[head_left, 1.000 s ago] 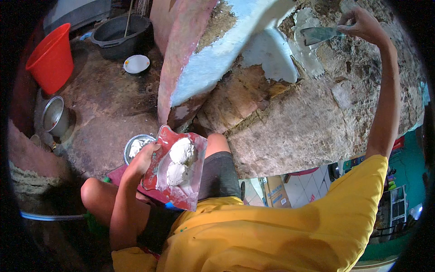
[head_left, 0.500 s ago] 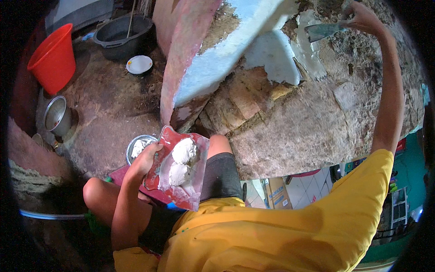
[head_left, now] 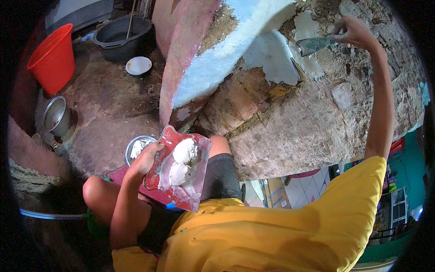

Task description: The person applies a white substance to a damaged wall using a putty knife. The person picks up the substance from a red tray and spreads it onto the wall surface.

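My left hand (head_left: 147, 159) grips the edge of a red plastic board (head_left: 155, 174) over my lap. Two lumps of white putty (head_left: 180, 174) sit on the board, with thinner smears around them. At the upper right, my right hand (head_left: 357, 34) is closed on a putty knife (head_left: 312, 45). Its blade lies at a strip of wet white putty (head_left: 314, 69) on the rough, bare wall (head_left: 290, 131). A metal bowl (head_left: 128, 152) with more white putty stands on the floor beyond my left hand.
To the far left are a red bucket (head_left: 54, 59), a metal pot (head_left: 56, 119) and a black basin (head_left: 118, 41) with a stick in it. A white plate (head_left: 138, 65) lies nearby. A blue-white painted wall edge (head_left: 204, 72) juts out ahead. Behind the wall's near end stands a cardboard box (head_left: 277, 192).
My right hand and the putty knife have moved down and slightly left in the picture, along the putty strip. The left hand and the board are practically still.
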A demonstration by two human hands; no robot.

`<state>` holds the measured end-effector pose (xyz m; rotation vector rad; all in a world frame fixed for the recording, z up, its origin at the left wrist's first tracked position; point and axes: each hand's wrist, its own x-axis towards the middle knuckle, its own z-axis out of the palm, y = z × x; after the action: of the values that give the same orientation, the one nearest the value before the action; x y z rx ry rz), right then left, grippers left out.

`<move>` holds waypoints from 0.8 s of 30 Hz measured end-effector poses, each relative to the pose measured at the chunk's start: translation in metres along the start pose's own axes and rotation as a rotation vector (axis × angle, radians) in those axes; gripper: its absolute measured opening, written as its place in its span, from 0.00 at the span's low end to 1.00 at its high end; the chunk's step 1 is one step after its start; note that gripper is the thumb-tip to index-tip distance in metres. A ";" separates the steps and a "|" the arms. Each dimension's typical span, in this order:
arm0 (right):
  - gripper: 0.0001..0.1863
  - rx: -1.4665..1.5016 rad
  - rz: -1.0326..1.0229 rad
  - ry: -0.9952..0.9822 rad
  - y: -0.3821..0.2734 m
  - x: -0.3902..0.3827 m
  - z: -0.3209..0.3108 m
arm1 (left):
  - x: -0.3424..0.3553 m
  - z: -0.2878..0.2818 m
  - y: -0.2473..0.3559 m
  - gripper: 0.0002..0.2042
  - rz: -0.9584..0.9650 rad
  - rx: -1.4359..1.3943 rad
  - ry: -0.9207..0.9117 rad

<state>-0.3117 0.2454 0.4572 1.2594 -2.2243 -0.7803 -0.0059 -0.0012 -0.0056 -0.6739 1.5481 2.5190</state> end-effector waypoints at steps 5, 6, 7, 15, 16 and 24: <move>0.18 0.069 0.285 -0.103 0.017 -0.015 -0.026 | -0.015 0.005 0.007 0.16 -0.071 0.022 0.120; 0.17 0.069 0.287 -0.066 0.023 -0.016 -0.029 | -0.017 0.004 0.006 0.16 -0.061 0.012 0.127; 0.17 0.051 0.301 -0.033 0.035 -0.025 -0.036 | -0.013 0.005 0.005 0.16 -0.045 0.004 0.113; 0.13 0.034 0.167 -0.056 -0.017 -0.009 -0.018 | -0.013 0.003 0.004 0.17 -0.012 0.016 0.082; 0.13 0.028 0.260 -0.172 -0.033 -0.007 -0.020 | -0.007 0.004 0.004 0.17 -0.031 0.018 0.057; 0.18 -0.014 0.226 0.033 0.012 -0.024 -0.035 | -0.003 -0.002 -0.003 0.16 -0.027 0.046 0.086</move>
<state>-0.2855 0.2630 0.4875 0.9848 -2.2798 -0.6810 -0.0015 -0.0012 -0.0080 -0.8008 1.6075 2.4571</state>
